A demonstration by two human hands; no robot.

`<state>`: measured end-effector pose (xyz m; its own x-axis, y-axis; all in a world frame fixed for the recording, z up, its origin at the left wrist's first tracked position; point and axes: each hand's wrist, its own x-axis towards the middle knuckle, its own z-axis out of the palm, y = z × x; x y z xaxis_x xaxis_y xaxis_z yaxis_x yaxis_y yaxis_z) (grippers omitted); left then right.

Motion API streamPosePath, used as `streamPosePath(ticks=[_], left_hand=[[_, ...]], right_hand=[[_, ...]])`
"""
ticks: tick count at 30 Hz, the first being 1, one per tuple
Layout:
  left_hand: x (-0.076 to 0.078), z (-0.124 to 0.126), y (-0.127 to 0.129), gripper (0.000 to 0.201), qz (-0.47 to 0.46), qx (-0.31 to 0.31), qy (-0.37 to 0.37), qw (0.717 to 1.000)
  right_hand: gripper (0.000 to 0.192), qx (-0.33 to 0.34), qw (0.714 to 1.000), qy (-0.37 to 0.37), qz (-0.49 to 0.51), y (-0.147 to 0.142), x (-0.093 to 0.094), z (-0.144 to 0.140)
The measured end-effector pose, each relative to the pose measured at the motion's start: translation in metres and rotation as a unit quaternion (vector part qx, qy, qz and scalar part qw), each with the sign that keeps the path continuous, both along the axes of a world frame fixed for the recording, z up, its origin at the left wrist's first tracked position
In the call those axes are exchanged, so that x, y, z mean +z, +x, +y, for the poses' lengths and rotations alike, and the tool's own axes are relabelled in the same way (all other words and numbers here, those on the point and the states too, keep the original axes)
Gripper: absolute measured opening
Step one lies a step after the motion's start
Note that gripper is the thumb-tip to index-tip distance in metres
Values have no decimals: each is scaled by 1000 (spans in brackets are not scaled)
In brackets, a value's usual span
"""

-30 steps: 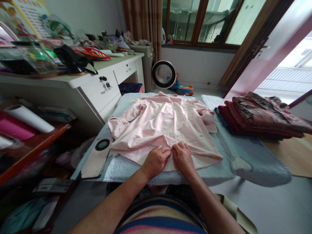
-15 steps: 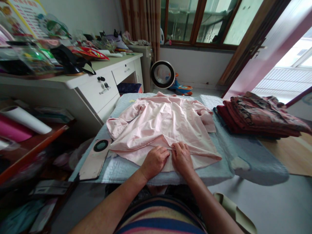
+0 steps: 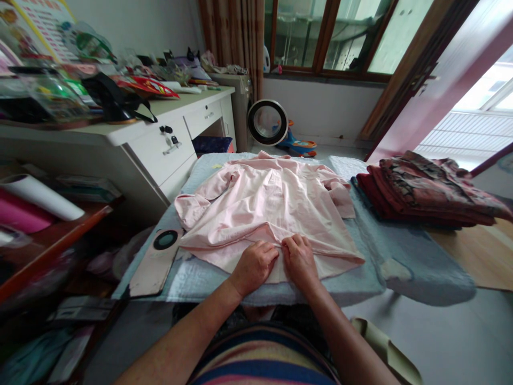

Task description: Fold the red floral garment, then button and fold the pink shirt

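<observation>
A pale pink shirt (image 3: 276, 198) lies spread over a light blue cloth (image 3: 360, 267), its collar at the far end and its hem towards me. My left hand (image 3: 256, 263) is closed on the fabric near the middle of the hem. Just beside it, a small gap apart, my right hand (image 3: 300, 259) pinches the same hem with curled fingers. Between and above the hands the hem edge rises in a small peak. Both sleeves rest on the cloth, the left one bent and rumpled. The fingertips of both hands are partly hidden.
Left of the shirt lies a flat pinkish board (image 3: 154, 270) with a dark round inset. A stack of folded dark red clothes (image 3: 433, 192) sits at the right. A white desk (image 3: 160, 160) crowded with items stands at the left, and an open round appliance door (image 3: 267, 123) is beyond.
</observation>
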<state>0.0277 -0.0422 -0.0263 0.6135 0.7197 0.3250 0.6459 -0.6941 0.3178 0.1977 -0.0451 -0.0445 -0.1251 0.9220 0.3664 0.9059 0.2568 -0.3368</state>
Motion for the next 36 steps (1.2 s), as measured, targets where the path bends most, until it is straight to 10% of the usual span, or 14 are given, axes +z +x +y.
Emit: streamPosePath(ticks=[36], left_hand=[[2,-1,0,16,12,6,11,1000]], right_hand=[[10,23,998,4,-64,-4,8,15]])
